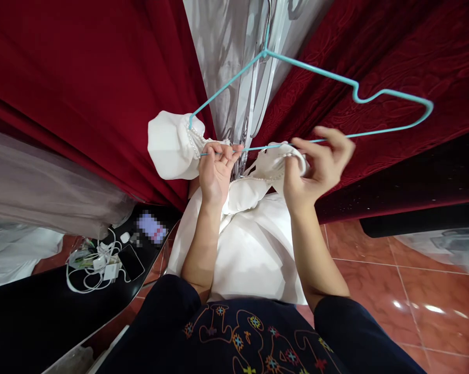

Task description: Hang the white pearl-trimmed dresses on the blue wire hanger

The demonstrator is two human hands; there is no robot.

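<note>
Turquoise wire hanger [312, 67], long axis left to right, its bare end reaching up and out past the right hand [316, 179], the nearer one, whose motion-blurred fingers [316, 148] seem to pinch the pearl-edged shoulder [273, 165] of a white dress [258, 244] just under the lower bar [263, 148]; left hand [217, 176] curled on that same bar, beside puffed white fabric [168, 145] at the hanger's other end. Dress skirt spreads between the forearms, below the hanger. Surroundings: red curtains [102, 78] both sides, black table [35, 311] at left carrying white cables [102, 262] and black phone [131, 262], reddish tiled floor [359, 280] at right.
</note>
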